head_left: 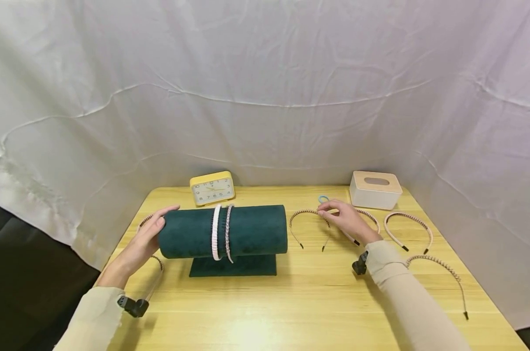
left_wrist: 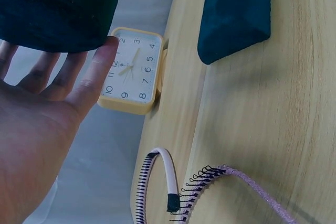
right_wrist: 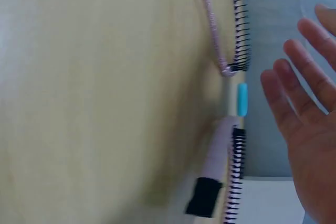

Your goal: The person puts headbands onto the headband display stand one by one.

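Note:
A dark green velvet roll stand (head_left: 256,229) carries two headbands around its middle: a thick white headband (head_left: 216,234) and a thinner twisted headband (head_left: 227,234). My left hand (head_left: 144,241) touches the roll's left end; in the left wrist view its fingers (left_wrist: 94,77) lie extended against that end. Over the table to the right of the stand is my right hand (head_left: 344,219), beside a thin twisted headband (head_left: 293,231) and a small light-blue ring (head_left: 323,199). In the right wrist view the right hand's fingers (right_wrist: 299,72) are spread loosely, with nothing in them.
At the back stand a yellow alarm clock (head_left: 212,189) and a white tissue box (head_left: 374,195) with a wooden top. More headbands lie at the right, among them a pale headband (head_left: 427,231) and a twisted headband (head_left: 451,273). Others, like a lilac headband (left_wrist: 170,171), lie left of the stand.

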`<state>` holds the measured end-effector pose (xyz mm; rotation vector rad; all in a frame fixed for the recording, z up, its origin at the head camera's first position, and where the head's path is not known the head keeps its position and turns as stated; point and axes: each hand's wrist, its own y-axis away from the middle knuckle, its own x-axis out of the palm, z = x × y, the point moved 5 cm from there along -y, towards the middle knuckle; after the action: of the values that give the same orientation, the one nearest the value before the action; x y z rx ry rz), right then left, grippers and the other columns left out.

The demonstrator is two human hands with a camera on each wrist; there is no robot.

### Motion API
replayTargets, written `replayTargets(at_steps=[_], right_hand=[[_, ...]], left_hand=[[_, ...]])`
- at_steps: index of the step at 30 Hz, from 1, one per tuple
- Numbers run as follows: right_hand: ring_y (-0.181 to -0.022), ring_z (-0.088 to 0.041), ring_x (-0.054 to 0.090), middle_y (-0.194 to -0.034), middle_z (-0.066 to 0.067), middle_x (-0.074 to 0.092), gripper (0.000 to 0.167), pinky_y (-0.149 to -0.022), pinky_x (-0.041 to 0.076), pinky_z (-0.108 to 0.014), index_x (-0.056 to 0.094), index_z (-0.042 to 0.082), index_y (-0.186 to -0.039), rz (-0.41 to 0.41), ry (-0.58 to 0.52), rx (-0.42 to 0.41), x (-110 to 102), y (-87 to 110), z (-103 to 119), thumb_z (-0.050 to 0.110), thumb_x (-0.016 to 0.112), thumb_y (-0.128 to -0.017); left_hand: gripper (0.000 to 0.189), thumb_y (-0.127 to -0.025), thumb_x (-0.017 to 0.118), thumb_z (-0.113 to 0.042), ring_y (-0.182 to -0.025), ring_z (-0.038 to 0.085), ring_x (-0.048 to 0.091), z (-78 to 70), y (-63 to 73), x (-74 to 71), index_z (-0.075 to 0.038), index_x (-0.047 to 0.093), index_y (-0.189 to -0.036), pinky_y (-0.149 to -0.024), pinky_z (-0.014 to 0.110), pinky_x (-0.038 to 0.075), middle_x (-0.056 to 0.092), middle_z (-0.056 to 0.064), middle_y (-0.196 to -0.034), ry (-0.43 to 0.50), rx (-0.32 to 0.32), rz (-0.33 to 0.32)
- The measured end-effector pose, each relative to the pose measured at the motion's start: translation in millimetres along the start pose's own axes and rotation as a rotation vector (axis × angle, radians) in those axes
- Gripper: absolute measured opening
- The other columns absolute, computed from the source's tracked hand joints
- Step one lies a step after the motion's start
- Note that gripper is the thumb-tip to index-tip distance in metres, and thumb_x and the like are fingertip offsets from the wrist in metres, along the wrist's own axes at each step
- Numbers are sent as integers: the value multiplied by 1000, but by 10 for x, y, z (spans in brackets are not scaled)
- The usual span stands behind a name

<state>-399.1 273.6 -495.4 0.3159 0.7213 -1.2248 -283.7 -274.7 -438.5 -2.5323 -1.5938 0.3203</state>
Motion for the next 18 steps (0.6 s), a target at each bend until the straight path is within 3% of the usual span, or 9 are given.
replayTargets(at_steps=[7,18], right_hand=[[-126,-35,67,-135,-14,70,27,-110,55,-57,76,3,-128,39,65,-23,99,-18,-101,21,72,-108],[-134,-45,62,-148,-25,62,27,-112,52,-59,77,0,-126,48,90,-3,180,-60,-113,19,69,-110]], left_hand=[[51,-120,27,-26,-132,4,61,4,0,2,-13,34,-170,-105,24,53,60,-13,-149,3,-2,3],[52,-121,26,-26,-133,4,61,6,4,1,-11,31,-171,-105,24,53,59,-13,-150,-1,-8,8]])
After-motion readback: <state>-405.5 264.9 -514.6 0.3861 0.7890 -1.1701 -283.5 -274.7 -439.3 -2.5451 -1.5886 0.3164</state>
